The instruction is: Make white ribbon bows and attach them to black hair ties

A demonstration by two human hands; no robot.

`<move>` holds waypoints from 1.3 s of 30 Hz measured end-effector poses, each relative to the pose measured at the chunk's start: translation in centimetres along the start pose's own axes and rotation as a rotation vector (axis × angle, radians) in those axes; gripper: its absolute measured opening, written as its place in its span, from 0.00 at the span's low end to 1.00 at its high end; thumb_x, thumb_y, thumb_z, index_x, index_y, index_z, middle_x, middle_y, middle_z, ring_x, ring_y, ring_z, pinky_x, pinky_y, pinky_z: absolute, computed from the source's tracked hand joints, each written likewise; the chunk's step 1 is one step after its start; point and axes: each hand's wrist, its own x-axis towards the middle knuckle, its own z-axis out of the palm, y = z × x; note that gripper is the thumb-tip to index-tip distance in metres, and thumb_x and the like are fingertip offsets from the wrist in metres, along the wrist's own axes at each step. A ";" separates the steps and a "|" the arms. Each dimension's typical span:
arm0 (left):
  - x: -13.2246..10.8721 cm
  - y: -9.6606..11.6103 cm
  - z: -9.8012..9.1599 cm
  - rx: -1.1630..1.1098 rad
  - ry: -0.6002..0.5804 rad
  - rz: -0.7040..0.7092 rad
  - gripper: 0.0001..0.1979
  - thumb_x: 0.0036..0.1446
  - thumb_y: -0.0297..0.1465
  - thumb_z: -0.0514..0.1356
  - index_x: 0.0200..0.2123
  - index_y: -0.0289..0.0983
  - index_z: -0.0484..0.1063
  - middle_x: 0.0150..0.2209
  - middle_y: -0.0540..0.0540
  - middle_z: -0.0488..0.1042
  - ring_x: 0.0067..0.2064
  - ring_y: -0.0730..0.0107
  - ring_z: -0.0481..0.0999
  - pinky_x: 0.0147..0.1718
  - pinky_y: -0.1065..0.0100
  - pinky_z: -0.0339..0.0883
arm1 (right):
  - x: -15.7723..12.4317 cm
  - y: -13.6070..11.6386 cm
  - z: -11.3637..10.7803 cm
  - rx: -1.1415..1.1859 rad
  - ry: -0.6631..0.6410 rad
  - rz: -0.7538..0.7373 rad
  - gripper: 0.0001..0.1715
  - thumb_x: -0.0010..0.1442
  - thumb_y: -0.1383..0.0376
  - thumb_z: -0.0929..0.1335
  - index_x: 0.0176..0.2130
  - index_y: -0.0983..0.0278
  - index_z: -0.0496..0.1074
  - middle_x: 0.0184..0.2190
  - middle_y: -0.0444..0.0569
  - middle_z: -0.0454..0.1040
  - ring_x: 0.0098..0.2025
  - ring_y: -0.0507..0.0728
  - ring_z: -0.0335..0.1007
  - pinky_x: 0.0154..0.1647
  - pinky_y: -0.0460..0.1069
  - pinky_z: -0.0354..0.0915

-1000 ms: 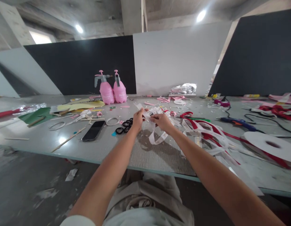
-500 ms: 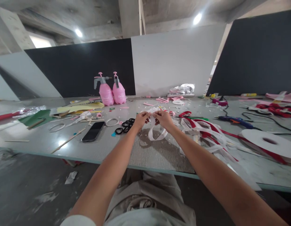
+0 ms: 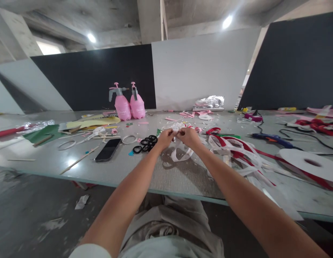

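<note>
Both hands meet over the middle of the grey table [image 3: 166, 179]. My left hand [image 3: 166, 139] is closed in a pinch on a white ribbon [image 3: 179, 154]. Right beside it, my right hand [image 3: 187, 137] also pinches the ribbon, fingertips nearly touching the left ones. A loop of the ribbon hangs below the fingers. More white lace-like material [image 3: 177, 125] shows just behind the hands, partly covered by them. Black rings [image 3: 146, 144] lie just left of my left hand. Tangled white and red ribbons [image 3: 236, 147] lie right of my right hand.
A phone [image 3: 108, 149] and a thin stick [image 3: 79, 160] are at the left. Two pink spray bottles [image 3: 130, 106] stand at the back. Crumpled foil [image 3: 209, 102] lies by the wall. At the right are a blue glue gun [image 3: 272, 139] and a large white spool [image 3: 295, 157].
The fingers have shifted slightly, my left fingertips curling more over the ribbon. The view has moved a little, and the ribbon loop still hangs below the hands.
</note>
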 end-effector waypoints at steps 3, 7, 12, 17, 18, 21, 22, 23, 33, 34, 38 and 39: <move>0.1 0.0 0.1 0.017 0.012 0.042 0.17 0.56 0.44 0.58 0.25 0.36 0.66 0.18 0.52 0.66 0.22 0.75 0.64 0.26 0.72 0.54 | 0.1 0.0 0.0 0.045 0.009 -0.017 0.07 0.49 0.65 0.66 0.22 0.64 0.68 0.16 0.43 0.66 0.20 0.50 0.62 0.23 0.44 0.55; 0.3 -0.2 0.3 -0.090 0.014 0.037 0.15 0.57 0.43 0.57 0.29 0.36 0.67 0.19 0.53 0.65 0.22 0.76 0.64 0.25 0.72 0.55 | 0.4 0.3 0.3 0.328 -0.032 0.123 0.08 0.49 0.62 0.66 0.24 0.64 0.69 0.18 0.43 0.68 0.17 0.50 0.64 0.18 0.43 0.59; 0.2 0.2 0.8 -0.270 0.010 -0.007 0.16 0.54 0.44 0.60 0.33 0.35 0.69 0.21 0.52 0.66 0.22 0.77 0.64 0.23 0.73 0.56 | 0.6 0.7 1.3 0.643 -0.039 0.291 0.09 0.46 0.60 0.68 0.24 0.64 0.68 0.18 0.42 0.68 0.18 0.50 0.65 0.18 0.45 0.65; 0.0 0.7 1.2 -0.521 -0.015 -0.094 0.19 0.52 0.45 0.62 0.38 0.36 0.70 0.25 0.51 0.69 0.23 0.78 0.65 0.23 0.74 0.59 | 0.4 0.2 1.8 0.961 -0.077 0.395 0.12 0.46 0.58 0.68 0.23 0.63 0.64 0.17 0.41 0.68 0.19 0.50 0.66 0.23 0.47 0.68; -0.1 0.7 1.3 -0.563 -0.021 -0.102 0.19 0.51 0.46 0.63 0.38 0.36 0.70 0.26 0.51 0.69 0.23 0.78 0.65 0.24 0.74 0.60 | 0.3 0.0 1.8 0.999 -0.078 0.405 0.12 0.45 0.58 0.69 0.23 0.63 0.64 0.18 0.42 0.68 0.19 0.50 0.66 0.24 0.47 0.68; -0.1 0.7 1.3 -0.664 -0.042 -0.123 0.19 0.50 0.45 0.64 0.37 0.36 0.69 0.25 0.52 0.68 0.24 0.78 0.66 0.25 0.74 0.62 | 0.1 -0.6 1.6 1.077 -0.076 0.433 0.11 0.44 0.59 0.69 0.23 0.64 0.65 0.18 0.43 0.69 0.21 0.51 0.67 0.25 0.47 0.69; -0.1 0.7 1.4 -0.688 -0.048 -0.137 0.19 0.50 0.45 0.64 0.37 0.36 0.69 0.25 0.52 0.68 0.24 0.78 0.65 0.25 0.74 0.62 | 0.1 -0.7 1.5 1.095 -0.076 0.438 0.11 0.44 0.60 0.69 0.23 0.64 0.64 0.19 0.43 0.69 0.21 0.51 0.68 0.26 0.47 0.69; -0.2 0.8 1.4 -0.708 -0.051 -0.151 0.18 0.50 0.44 0.65 0.36 0.36 0.69 0.25 0.52 0.68 0.24 0.78 0.65 0.26 0.74 0.62 | 0.0 -0.8 1.5 1.108 -0.080 0.438 0.10 0.44 0.61 0.68 0.23 0.64 0.65 0.19 0.44 0.69 0.22 0.51 0.68 0.26 0.47 0.69; -0.4 0.9 1.5 -0.908 -0.098 -0.228 0.10 0.52 0.36 0.65 0.33 0.36 0.70 0.26 0.53 0.66 0.24 0.81 0.61 0.28 0.74 0.61 | -0.2 -0.8 1.3 1.150 -0.127 0.443 0.04 0.44 0.65 0.65 0.23 0.63 0.64 0.18 0.45 0.69 0.22 0.52 0.68 0.25 0.46 0.66; -0.4 0.9 1.5 -0.925 -0.100 -0.231 0.10 0.52 0.36 0.65 0.33 0.36 0.70 0.26 0.53 0.67 0.24 0.81 0.61 0.28 0.74 0.61 | -0.2 -0.8 1.3 1.145 -0.125 0.442 0.04 0.45 0.65 0.65 0.22 0.64 0.65 0.18 0.44 0.68 0.21 0.51 0.66 0.24 0.45 0.65; -0.5 1.0 1.6 -0.950 -0.106 -0.225 0.10 0.52 0.36 0.64 0.35 0.36 0.70 0.28 0.51 0.69 0.26 0.78 0.65 0.31 0.72 0.62 | -0.1 -0.7 1.3 1.155 -0.116 0.432 0.06 0.45 0.64 0.66 0.22 0.64 0.64 0.18 0.42 0.65 0.20 0.48 0.61 0.23 0.44 0.63; -0.4 0.9 1.6 -0.942 -0.103 -0.227 0.11 0.52 0.36 0.64 0.35 0.36 0.71 0.29 0.50 0.70 0.28 0.77 0.67 0.31 0.71 0.63 | -0.1 -0.7 1.3 1.161 -0.116 0.431 0.07 0.45 0.64 0.67 0.22 0.64 0.64 0.18 0.41 0.64 0.20 0.48 0.60 0.23 0.44 0.63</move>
